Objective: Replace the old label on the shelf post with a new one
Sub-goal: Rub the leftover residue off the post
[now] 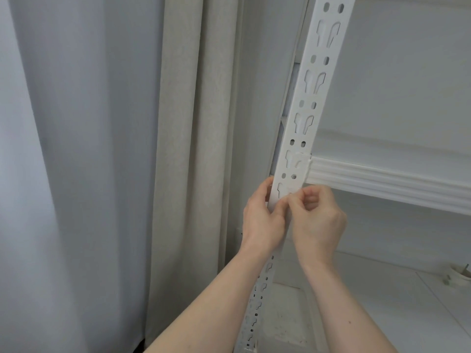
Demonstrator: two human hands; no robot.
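A white slotted shelf post (307,105) runs from the top right down to the bottom centre. Both hands meet on it just below the shelf beam. My left hand (262,220) wraps the post's left edge, with its thumb pressed on the front face. My right hand (316,215) is curled, and its fingertips pinch at the post's front near a pale, nearly white label (289,191). The label barely stands out from the post, and its lower part is hidden by my fingers. Whether an edge is lifted I cannot tell.
A white ribbed shelf beam (382,179) joins the post at the right. A lower shelf board (369,301) lies beneath, with a small roll of tape (460,275) at its far right. Beige and grey curtains (178,149) hang close on the left.
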